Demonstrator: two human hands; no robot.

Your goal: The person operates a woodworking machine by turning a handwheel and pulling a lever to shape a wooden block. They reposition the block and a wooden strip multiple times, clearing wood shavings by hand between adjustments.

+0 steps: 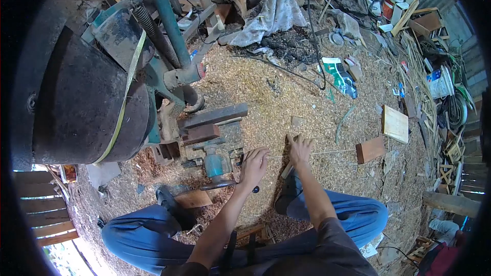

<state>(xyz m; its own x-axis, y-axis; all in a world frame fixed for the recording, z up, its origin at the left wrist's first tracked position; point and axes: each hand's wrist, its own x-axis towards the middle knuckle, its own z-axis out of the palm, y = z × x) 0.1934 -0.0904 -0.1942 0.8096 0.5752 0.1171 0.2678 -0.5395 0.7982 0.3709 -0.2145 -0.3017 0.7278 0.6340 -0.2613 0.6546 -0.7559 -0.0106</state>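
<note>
My left hand (253,167) rests beside the handle side of a teal metal vise (214,165), its fingers curled close together. Whatever those fingers hold is too small to make out. My right hand (300,149) is to the right, low over the shavings, with its fingers apart. A thin pale line (330,152) runs from near my right hand toward a reddish wooden block (370,150). Just below my right hand, a narrow strip of wood (287,169) lies by my shoe.
Dark wooden beams (212,116) lie behind the vise. A large rusty machine (92,97) stands at the left. A pale board (395,123) and a green packet (339,76) lie right. Another person (447,258) is partly visible at lower right.
</note>
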